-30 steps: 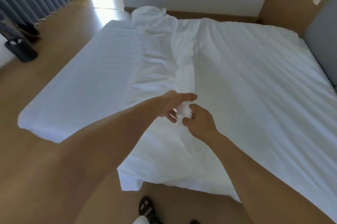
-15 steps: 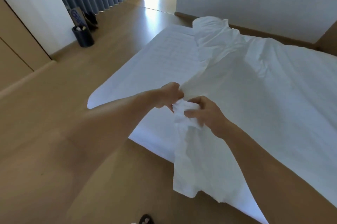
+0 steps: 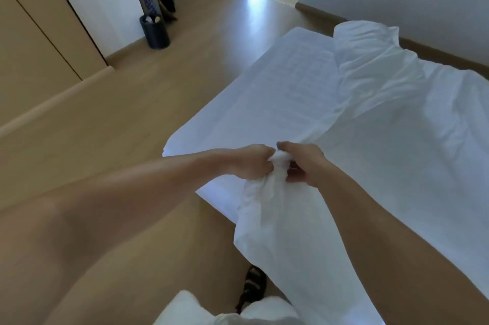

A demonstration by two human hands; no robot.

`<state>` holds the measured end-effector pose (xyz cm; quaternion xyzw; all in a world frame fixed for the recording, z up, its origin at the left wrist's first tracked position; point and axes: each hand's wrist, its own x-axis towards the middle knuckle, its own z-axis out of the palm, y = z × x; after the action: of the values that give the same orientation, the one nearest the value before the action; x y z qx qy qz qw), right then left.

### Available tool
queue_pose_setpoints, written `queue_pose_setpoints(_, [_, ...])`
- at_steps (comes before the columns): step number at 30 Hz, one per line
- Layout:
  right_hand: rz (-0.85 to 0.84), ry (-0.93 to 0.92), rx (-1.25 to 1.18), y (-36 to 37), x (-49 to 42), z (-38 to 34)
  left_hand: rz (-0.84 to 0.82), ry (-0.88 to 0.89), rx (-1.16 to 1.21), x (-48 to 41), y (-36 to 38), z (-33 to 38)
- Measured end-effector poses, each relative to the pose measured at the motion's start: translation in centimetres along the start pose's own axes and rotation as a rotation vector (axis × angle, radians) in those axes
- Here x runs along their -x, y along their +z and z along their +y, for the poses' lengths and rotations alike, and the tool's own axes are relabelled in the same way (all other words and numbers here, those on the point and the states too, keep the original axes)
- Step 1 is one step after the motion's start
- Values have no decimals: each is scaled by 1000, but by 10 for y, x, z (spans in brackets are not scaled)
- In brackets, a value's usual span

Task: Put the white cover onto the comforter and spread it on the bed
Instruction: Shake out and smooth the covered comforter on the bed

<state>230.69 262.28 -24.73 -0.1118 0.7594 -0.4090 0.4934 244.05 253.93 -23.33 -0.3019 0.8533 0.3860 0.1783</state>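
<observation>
Both hands clenched on one bunched corner of the white cover (image 3: 277, 219). Left hand (image 3: 252, 163) and right hand (image 3: 307, 163) sat just beside each other with a wad of fabric squeezed between them, above the near edge of the bed (image 3: 219, 196).

From the grip the cover hung over that near edge toward the floor (image 3: 132, 126), close above a sandal (image 3: 252, 287). It also ran up the bed to a rumpled lump at the far edge and lay across the right side. A quilted white layer was exposed along the left side down to the near-left corner, probably the comforter (image 3: 291, 92). Could not tell it from a mattress pad. Whether any filling was inside the gripped wad could not be told either.

Step in hand, as a guess: seating a corner and drawing the cover across toward the bare left side. Looked roughly midway, with the left strip not yet covered.

To do it well:
- Pinch cover and comforter corner together so the corner does not slip out of its pocket.
- Split the hands along the hem before pulling. One bunched grip only drags a ridge.
- Pull low toward the near-left corner with even tension.
- Keep the hanging hem off the floor.
- Shake out the far-edge lump last.

A black bin (image 3: 154, 31) stood well apart.
</observation>
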Motion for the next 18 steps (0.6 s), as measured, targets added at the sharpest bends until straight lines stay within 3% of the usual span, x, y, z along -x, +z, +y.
queue_pose_setpoints(12, [232,-210,32,176,-57,-60,-113,150,59,2,-106,-152])
queue_pose_setpoints(18, [200,-235,-25,256,-67,-81,-456,-28,496,-15,-171,-239])
